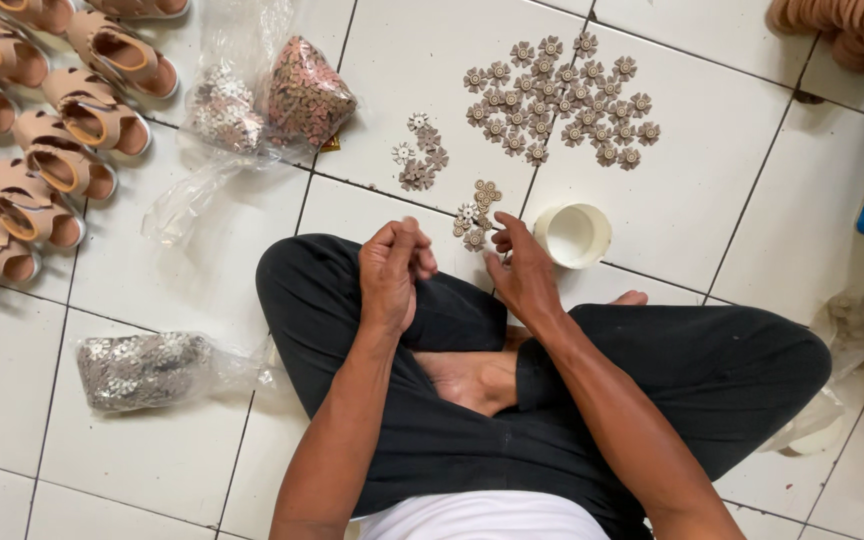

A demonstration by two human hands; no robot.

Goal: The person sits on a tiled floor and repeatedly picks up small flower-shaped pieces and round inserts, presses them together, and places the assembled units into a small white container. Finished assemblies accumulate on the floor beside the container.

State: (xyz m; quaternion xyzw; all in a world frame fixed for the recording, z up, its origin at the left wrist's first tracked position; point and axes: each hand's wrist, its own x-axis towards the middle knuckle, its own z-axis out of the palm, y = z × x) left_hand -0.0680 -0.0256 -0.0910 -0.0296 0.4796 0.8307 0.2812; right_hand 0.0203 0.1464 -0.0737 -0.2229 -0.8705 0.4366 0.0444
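White floor tiles [202, 270] are kept bare beside the knees; the left hand [392, 272] is curled closed, the right hand [520, 268] is pinched on a small flower ornament [474, 238], white cup [572, 235] just beside.

Brown flower pieces [557, 100]; white cup [573, 235]; white tiles [192, 270].

left hand [392, 272]: fingers curled, closed grip | right hand [522, 272]: fingers pinched, reaching forward
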